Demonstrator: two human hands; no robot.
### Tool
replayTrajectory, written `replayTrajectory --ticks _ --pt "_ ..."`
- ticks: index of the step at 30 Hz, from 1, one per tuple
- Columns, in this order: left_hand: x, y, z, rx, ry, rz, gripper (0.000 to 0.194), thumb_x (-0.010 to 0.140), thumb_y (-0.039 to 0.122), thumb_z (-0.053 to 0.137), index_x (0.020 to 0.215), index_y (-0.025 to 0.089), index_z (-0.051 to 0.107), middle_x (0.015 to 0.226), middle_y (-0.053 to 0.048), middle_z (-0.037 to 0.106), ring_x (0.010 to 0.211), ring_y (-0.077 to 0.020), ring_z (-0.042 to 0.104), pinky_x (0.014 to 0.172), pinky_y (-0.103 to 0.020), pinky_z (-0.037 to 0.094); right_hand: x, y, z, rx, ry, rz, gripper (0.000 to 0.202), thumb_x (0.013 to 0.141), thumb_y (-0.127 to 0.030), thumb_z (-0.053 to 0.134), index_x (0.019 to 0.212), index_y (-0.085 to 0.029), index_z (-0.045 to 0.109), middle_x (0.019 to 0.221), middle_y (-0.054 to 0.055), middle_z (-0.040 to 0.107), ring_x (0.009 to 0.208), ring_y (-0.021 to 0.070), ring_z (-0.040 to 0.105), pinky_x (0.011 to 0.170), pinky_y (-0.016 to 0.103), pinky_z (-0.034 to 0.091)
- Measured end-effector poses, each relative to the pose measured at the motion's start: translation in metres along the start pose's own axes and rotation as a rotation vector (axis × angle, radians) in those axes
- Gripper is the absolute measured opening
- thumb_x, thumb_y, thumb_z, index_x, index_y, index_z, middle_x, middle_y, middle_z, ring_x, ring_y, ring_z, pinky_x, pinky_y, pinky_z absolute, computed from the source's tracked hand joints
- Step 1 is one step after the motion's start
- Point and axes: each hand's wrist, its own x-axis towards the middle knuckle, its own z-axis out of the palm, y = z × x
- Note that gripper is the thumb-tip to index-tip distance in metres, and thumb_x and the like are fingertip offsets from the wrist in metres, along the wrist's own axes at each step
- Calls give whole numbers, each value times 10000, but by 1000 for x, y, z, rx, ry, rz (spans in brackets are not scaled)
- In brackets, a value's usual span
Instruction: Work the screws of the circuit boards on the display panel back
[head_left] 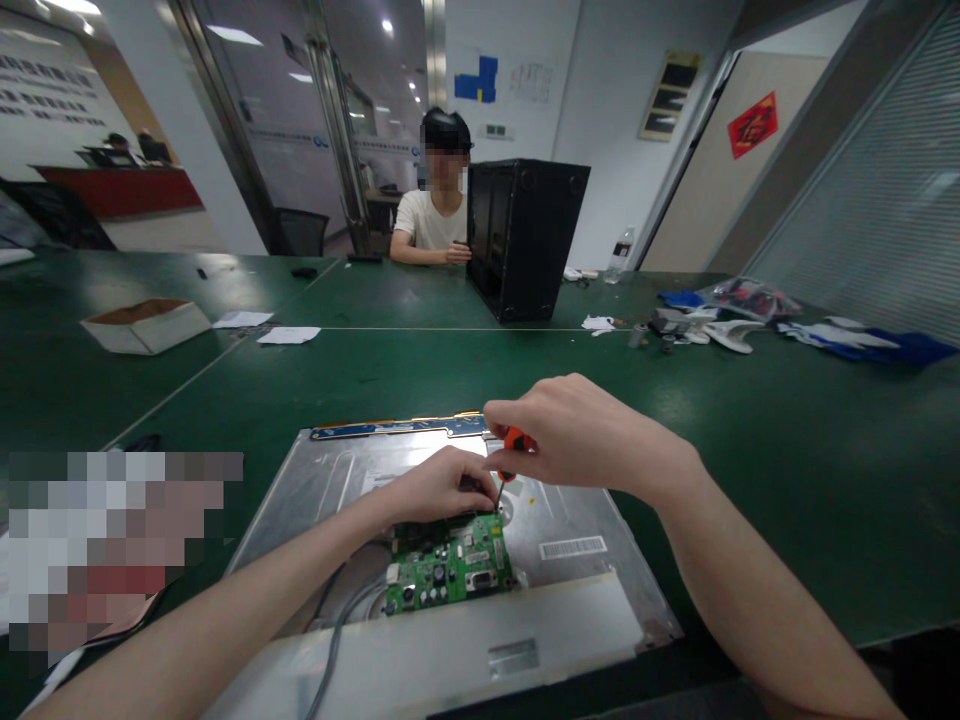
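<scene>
My right hand (555, 435) is closed around the red and black handle of a screwdriver (517, 440). The screwdriver's shaft points down at the upper right corner of a green circuit board (450, 562). Beside the tip, my left hand (454, 485) has its fingers curled at the board's far edge; whether they pinch anything is hidden. The board lies on the metal back of a flat display panel (577, 520). A blue circuit strip (397, 428) runs along the panel's far edge, and a grey cable (334, 640) curves down from the board's left side.
Across the green table (390, 370), a person (431, 220) sits behind a black computer case (532, 240). An open white box (146, 328) and papers (289, 335) lie at left. Plastic bags (750, 298) and loose parts (671, 322) are at right, near a bottle (619, 255).
</scene>
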Motion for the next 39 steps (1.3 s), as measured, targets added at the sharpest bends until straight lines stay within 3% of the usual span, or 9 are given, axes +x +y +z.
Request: replayTrajectory --ticks 8,17,21,24,31,35,39 --pt "0 0 0 16 -6 30 62 809 164 699 857 151 736 806 -23 721 765 -170 652 712 -242 478 -5 -2 -4 128 -23 -59 114 815 -240 558 921 -198 550 844 21 664 658 144 542 539 257 261" --pt "0 -1 1 -6 3 6 64 795 140 699 843 161 736 820 -22 721 762 -160 647 730 -247 478 -2 0 0 9 -5 7 212 912 -409 522 861 -210 575 676 2 637 577 147 545 503 271 210" --pt "0 -4 1 5 0 27 75 807 172 703 872 159 737 836 -28 724 781 -169 649 729 -250 478 -5 -1 -4 107 -27 -37 107 838 -283 578 910 -203 573 813 13 677 668 154 580 525 267 260" --pt "0 -3 0 5 -10 33 80 817 191 695 879 164 738 836 -26 724 785 -169 647 734 -250 481 -6 -2 -4 130 -43 -48 137 792 -218 602 925 -202 572 860 12 678 681 147 573 532 263 277" --pt "0 0 0 16 -3 9 57 793 141 692 821 167 734 813 -16 719 760 -158 645 733 -242 478 -2 -1 0 11 -7 20 179 911 -376 524 889 -210 588 705 6 651 589 150 556 501 270 219" --pt "0 -1 0 20 -4 28 70 804 160 695 862 159 736 829 -25 721 773 -165 648 728 -244 478 -4 -2 -3 92 -30 -33 80 858 -279 556 886 -208 579 805 9 675 666 156 585 523 269 254" --pt "1 -1 0 32 -13 28 86 819 201 694 877 160 741 842 -32 727 776 -172 651 731 -251 482 -6 -3 -5 143 -45 -54 108 820 -226 560 926 -207 564 881 17 683 680 154 577 534 268 273"
